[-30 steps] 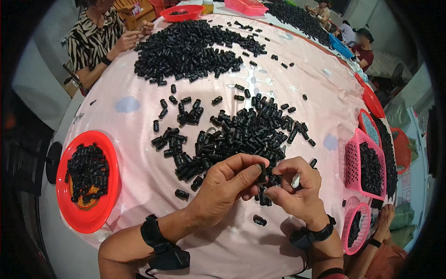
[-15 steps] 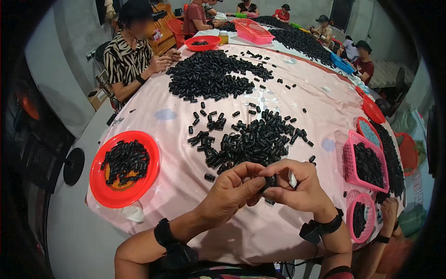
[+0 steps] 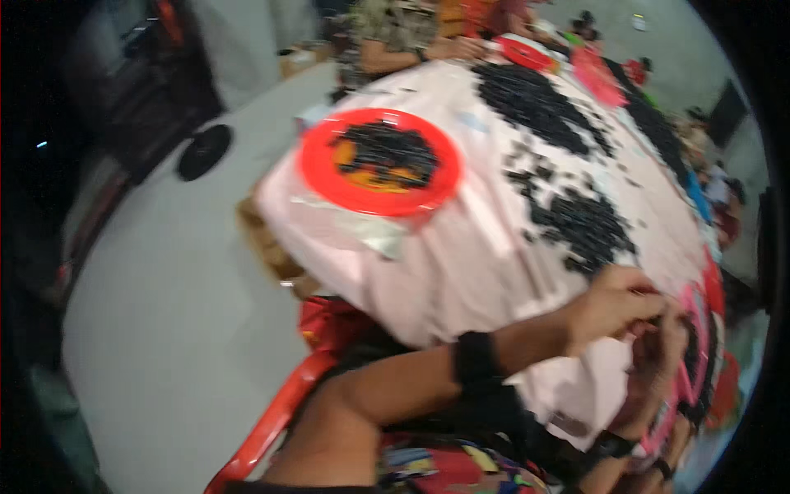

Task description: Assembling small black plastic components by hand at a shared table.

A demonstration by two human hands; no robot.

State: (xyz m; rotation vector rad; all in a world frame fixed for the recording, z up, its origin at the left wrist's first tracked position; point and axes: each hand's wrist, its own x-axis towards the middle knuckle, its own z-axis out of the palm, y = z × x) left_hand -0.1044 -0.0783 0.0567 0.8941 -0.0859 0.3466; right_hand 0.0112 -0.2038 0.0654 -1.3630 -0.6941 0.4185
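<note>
Looks down, through heavy motion blur, on a pale pink, cloth-covered surface (image 3: 465, 284). Shows two bare hands close together toward the right, above the near part of the surface: the left hand (image 3: 613, 311), reaching across from the lower middle, with a wide black band (image 3: 477, 362) around its forearm; and the right hand (image 3: 666, 346), just beside it and further right, smeared by blur, with a dark band (image 3: 613, 445) near its wrist. Cannot tell the state of the fingers on either hand, whether apart, together or clamped on something; makes out only bent shapes turned toward each other. Shows a loose heap of small, stubby black pieces (image 3: 588, 226) on the surface just beyond the left hand, with strays scattered along its far side, and a second heap of black pieces (image 3: 535, 103) farther back. Includes, well to the left of the hands, a round, shallow, bright red plate (image 3: 317, 169) with an orange centre, bearing more black pieces, and a crumpled whitish sheet (image 3: 383, 239) by its near edge. Shows a bright pink basket (image 3: 702, 329) just right of the right hand, and a co-worker in a patterned top (image 3: 395, 29) at the far side.
</note>
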